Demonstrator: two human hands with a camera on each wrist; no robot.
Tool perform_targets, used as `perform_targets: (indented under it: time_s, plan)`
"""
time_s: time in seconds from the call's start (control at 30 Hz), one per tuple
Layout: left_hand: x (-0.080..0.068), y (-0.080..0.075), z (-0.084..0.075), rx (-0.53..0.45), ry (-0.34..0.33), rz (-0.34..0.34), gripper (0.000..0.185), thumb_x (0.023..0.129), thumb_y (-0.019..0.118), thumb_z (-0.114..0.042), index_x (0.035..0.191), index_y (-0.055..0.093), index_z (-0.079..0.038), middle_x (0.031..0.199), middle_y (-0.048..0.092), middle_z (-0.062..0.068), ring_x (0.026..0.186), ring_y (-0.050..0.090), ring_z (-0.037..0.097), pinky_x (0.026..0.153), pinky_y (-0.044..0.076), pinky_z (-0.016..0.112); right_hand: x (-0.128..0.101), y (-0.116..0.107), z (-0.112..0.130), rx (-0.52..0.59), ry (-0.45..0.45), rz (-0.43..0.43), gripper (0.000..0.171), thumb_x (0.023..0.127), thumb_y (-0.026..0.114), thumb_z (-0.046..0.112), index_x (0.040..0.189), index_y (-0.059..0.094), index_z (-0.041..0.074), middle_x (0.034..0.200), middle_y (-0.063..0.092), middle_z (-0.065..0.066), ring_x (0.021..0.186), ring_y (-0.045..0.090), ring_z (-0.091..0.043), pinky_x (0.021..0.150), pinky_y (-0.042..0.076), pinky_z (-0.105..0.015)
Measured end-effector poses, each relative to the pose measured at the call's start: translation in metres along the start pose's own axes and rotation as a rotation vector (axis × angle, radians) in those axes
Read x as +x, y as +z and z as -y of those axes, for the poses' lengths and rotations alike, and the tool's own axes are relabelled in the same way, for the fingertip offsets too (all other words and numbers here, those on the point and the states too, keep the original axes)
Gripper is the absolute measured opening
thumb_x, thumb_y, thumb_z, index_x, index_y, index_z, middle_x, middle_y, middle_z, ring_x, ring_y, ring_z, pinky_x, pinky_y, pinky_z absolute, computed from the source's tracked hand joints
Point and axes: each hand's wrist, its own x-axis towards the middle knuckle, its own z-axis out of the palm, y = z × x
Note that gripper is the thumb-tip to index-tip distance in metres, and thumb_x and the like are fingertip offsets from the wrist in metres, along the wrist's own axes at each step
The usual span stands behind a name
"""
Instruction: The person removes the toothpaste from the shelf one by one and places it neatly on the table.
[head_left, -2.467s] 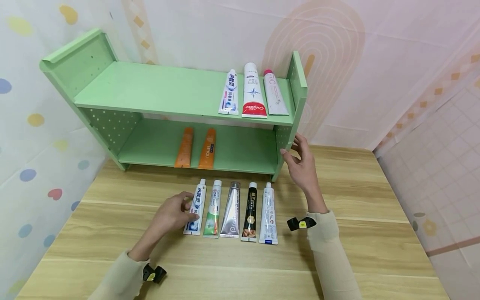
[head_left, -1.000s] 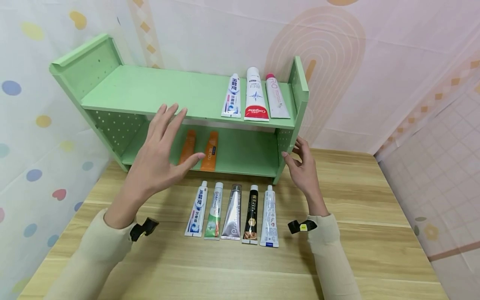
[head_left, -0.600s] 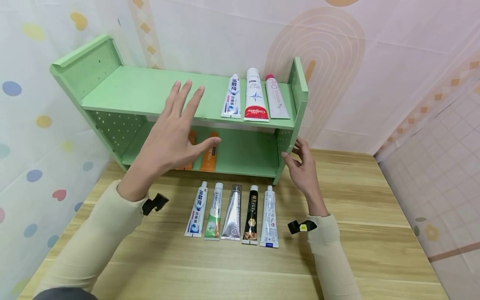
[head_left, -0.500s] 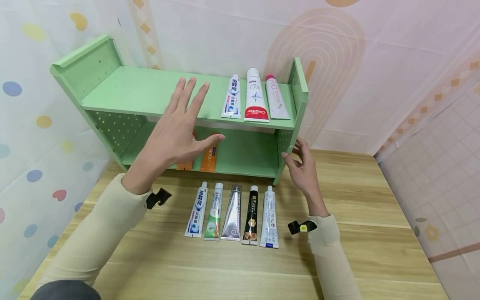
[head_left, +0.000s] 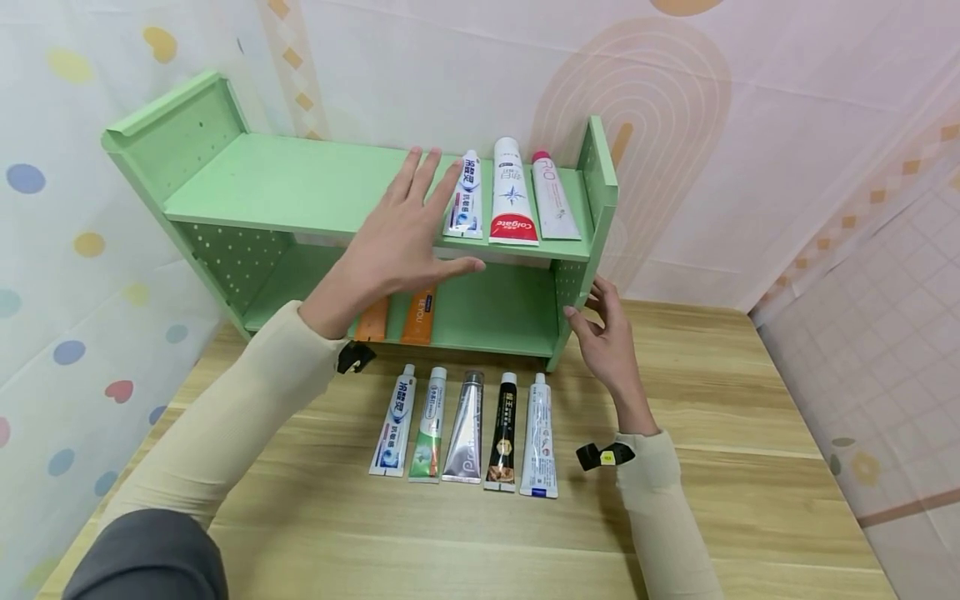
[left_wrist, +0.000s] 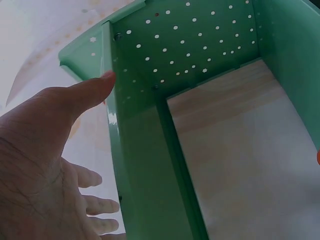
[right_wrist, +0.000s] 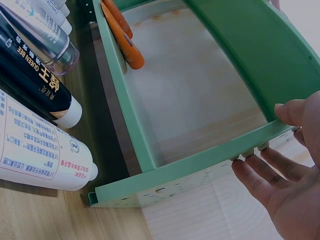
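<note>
At the far left a green two-tier shelf (head_left: 247, 179) stands on the wooden table (head_left: 750, 417) against the patterned wall. The person's left hand (head_left: 405, 242) hovers in front of the upper board with its fingers straight and spread and the palm facing down, holding nothing; its fingertips lie near a white-and-blue toothpaste tube (head_left: 465, 196), the leftmost of three tubes on the top board, though whether they touch it cannot be told. The left wrist view shows the same left hand (left_wrist: 45, 165) flat and empty beside the shelf's perforated side panel (left_wrist: 200, 45). Next to that tube lie a red-and-white Colgate tube (head_left: 512, 193) and a white tube with a pink cap (head_left: 551, 196). On the lower board two orange tubes (head_left: 416, 317) lie side by side, partly hidden by the left forearm. In front of the shelf, on the table, five tubes lie in a row, caps toward the shelf: a blue-and-white tube (head_left: 395, 421), a green-and-white tube (head_left: 429, 425), a silver tube (head_left: 465, 427), a black tube (head_left: 503, 429) and a white tube with small print (head_left: 537, 435). Further right, the right hand (head_left: 609, 337) rests at the shelf's right side panel (head_left: 566, 287); in the right wrist view the thumb and loosely bent fingers of that right hand (right_wrist: 280, 165) touch the panel's edge, in a light hold rather than a tight grip.
</note>
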Motion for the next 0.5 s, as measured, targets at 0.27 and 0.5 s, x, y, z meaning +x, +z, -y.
perform_targets:
  time_s: [0.27,0.5]
  plan:
    - [0.022,0.006,-0.012,0.001,0.003,0.079,0.124,0.083,0.072,-0.065,0.166,-0.005,-0.014,0.174,-0.006,0.013,0.161,-0.012,0.035,0.133,0.005,0.051,-0.001,-0.001,0.000,0.007,-0.007,-0.004,0.059,0.102,0.059,0.003,0.157,0.038,0.009,0.155,0.045,-0.021,0.134,0.053,-0.037,0.099,0.055,-0.029]
    - [0.036,0.011,-0.017,0.021,0.000,0.143,0.125,0.084,0.073,-0.061,0.165,-0.006,-0.008,0.173,-0.010,0.014,0.161,-0.012,0.034,0.133,0.006,0.050,0.000,0.000,0.000,0.017,-0.013,-0.004,0.059,0.102,0.059,0.003,0.156,0.038,0.008,0.155,0.044,-0.024,0.136,0.051,-0.045,0.097,0.054,-0.026]
